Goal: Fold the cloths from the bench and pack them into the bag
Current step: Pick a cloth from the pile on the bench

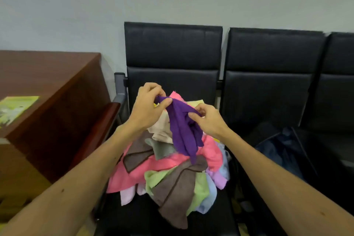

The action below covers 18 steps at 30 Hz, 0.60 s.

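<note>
Head view. The left hand pinches the upper corner of a purple cloth between thumb and curled fingers; the right hand pinches its edge just to the right and slightly lower. The cloth hangs bunched between both hands, its lower tip touching a heap of mixed cloths in pink, brown, green, beige, grey and light blue on the black bench seat. A dark bag lies open on the adjacent seat, right of the heap.
</note>
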Available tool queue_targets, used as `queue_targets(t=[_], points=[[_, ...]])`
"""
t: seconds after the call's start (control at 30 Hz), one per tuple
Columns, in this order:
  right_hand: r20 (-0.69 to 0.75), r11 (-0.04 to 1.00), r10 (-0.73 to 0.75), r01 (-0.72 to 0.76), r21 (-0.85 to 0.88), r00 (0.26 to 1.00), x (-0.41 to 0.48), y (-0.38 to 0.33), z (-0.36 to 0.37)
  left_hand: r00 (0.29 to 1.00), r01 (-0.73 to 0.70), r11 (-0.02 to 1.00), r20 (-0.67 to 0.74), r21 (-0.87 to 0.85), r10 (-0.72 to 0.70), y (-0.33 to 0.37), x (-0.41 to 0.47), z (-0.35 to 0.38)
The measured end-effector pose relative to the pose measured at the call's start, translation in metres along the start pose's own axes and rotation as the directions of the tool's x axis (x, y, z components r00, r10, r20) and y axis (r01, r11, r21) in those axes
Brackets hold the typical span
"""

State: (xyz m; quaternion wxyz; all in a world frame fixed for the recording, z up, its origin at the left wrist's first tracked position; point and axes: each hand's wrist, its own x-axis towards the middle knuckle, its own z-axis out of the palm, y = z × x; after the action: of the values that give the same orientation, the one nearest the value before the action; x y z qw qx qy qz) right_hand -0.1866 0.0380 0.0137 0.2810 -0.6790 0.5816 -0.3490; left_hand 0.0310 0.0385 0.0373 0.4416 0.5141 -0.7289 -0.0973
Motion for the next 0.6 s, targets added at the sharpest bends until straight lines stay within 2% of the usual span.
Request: queue_targets(t=[0.1, 0.2, 0.3, 0.37, 0.43, 0.6], points=[[-0.069, 0.997, -0.038, 0.043, 0.066, 0.997, -0.026, -0.036, -0.031, 0.996, -0.085, 0.992, 0.029, -0.088, 0.088, 0.061, 0.001, -0.038], [-0.166, 0.971, -0.145, 0.172, 0.164, 0.975, -0.071, -0.083, -0.055, 0.981, -0.183, 0.977, 0.041, -0.114, 0.189, 0.114, -0.006, -0.069], [-0.070, 0.918, -0.226, 0.236, 0.317, 0.972, -0.117, -0.123, -0.066, 0.976, -0.196, 0.970, 0.063, -0.144, 0.207, 0.147, -0.014, -0.091], [-0.004, 0.916, -0.255, 0.243, 0.318, 0.967, -0.141, -0.136, -0.069, 0.979, -0.145, 0.968, 0.111, -0.204, 0.170, 0.164, -0.024, -0.100], [-0.001, 0.910, -0.254, 0.240, 0.338, 0.967, -0.159, -0.143, -0.072, 0.975, -0.055, 0.961, 0.192, -0.272, 0.110, 0.178, -0.035, -0.107], [-0.002, 0.864, -0.168, 0.148, 0.481, 0.986, -0.186, -0.158, -0.082, 0.929, 0.163, 0.915, 0.369, -0.370, -0.017, 0.201, -0.065, -0.111]])
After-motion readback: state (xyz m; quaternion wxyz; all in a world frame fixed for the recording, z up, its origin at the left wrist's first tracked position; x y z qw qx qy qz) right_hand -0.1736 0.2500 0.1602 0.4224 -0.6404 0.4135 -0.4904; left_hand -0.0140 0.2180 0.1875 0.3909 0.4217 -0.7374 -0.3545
